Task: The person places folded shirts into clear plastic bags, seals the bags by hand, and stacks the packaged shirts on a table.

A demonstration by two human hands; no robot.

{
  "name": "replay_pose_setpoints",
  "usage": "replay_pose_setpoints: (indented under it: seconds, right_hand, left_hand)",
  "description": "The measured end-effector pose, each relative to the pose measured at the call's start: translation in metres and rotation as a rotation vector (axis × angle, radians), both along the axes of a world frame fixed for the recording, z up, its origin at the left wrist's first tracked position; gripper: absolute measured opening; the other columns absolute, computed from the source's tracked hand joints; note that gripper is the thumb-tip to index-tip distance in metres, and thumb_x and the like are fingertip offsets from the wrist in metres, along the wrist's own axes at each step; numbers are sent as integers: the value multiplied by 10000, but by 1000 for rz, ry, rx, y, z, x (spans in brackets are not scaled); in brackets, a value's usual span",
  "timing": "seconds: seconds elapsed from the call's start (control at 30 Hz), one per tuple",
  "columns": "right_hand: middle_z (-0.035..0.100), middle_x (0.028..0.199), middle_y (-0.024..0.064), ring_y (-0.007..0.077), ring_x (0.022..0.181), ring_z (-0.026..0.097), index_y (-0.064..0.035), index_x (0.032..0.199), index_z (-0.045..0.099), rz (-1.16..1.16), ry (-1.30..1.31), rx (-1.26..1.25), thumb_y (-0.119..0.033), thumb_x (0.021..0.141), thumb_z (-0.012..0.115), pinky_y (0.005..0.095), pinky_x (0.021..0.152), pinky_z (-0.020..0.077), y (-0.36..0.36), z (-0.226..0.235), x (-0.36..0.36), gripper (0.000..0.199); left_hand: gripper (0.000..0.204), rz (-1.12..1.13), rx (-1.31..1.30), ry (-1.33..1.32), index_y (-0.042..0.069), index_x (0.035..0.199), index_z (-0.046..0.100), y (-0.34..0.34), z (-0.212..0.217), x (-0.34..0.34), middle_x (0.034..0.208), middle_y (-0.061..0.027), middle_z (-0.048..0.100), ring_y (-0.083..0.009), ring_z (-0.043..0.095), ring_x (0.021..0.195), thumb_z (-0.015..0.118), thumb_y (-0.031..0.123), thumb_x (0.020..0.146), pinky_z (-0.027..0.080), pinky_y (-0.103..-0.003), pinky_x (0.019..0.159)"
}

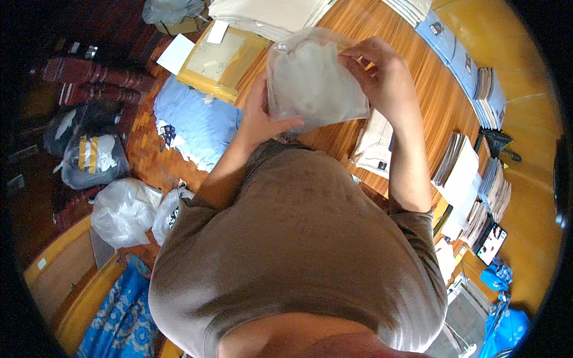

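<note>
Above the wooden table (370, 36), both hands hold up a clear plastic bag (313, 80) with pale fabric inside. Its lower left edge is gripped by the left hand (262, 116), while the right hand (382, 74) pinches its upper right corner. Beside the left forearm lies a folded light-blue garment (197, 122).

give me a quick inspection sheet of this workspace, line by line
surface: wooden table, bare in the middle
job's things: clear plastic bag with something white inside, held up over the table
clutter: blue folded cloth, yellow padded envelope, stacks of booklets, folded pale garment
grippers: left hand grips the bag's lower edge; right hand pinches its top corner
cables: nothing seen
surroundings: tied plastic sacks on the floor at left, blue patterned fabric
</note>
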State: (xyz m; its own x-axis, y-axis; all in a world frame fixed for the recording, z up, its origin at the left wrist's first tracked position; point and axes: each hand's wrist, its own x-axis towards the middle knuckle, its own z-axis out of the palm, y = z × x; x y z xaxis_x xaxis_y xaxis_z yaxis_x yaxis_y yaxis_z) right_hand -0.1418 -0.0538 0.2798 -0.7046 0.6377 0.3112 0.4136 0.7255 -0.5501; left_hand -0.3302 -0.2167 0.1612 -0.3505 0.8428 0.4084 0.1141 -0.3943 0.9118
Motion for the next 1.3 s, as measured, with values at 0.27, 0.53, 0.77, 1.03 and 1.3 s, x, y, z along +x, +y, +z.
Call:
replay_pose_setpoints:
  seconds: [0.27, 0.53, 0.77, 1.03, 1.3]
  right_hand:
    - [722, 926, 140, 382, 876, 720, -40, 932, 766, -261, -253, 18, -261, 912, 782, 465, 778, 571, -25, 34, 12, 222]
    - [716, 894, 161, 382, 857, 720, -26, 857, 740, -248, -56, 7, -266, 921, 766, 477, 744, 557, -27, 9, 8, 250]
    - [677, 727, 131, 315, 676, 699, -37, 813, 740, -321, -31, -21, -371, 834, 867, 425, 639, 539, -14, 9, 15, 358]
    - [613, 678, -16, 64, 627, 531, -2, 773, 737, -225, 182, -339, -273, 857, 906, 257, 562, 412, -13, 27, 22, 330]
    - [657, 832, -11, 62, 734, 591, -17, 933, 743, -240, 274, -83, -213, 950, 824, 231, 683, 501, -15, 35, 26, 213]
  left_hand:
    - [910, -81, 80, 236, 11, 1521, 449, 38, 59, -16, 1387, -163, 637, -272, 589, 1332, 928, 223, 777, 452, -417, 1132]
    - [434, -137, 191, 703, 59, 1302, 714, 64, 113, -17, 1341, -144, 698, -320, 629, 1288, 804, 191, 898, 458, -432, 1127]
    - [451, -160, -50, 732, 90, 1277, 743, 85, 97, -3, 1249, -139, 746, -327, 694, 1161, 821, 315, 895, 520, -421, 1025]
    - [435, -70, 33, 860, 61, 1036, 778, 101, 89, 4, 952, -145, 746, -364, 707, 924, 846, 448, 850, 548, -447, 847]
    - [440, -68, 23, 823, 63, 1048, 783, 103, 86, 9, 1050, -162, 739, -363, 703, 996, 857, 442, 836, 549, -452, 894]
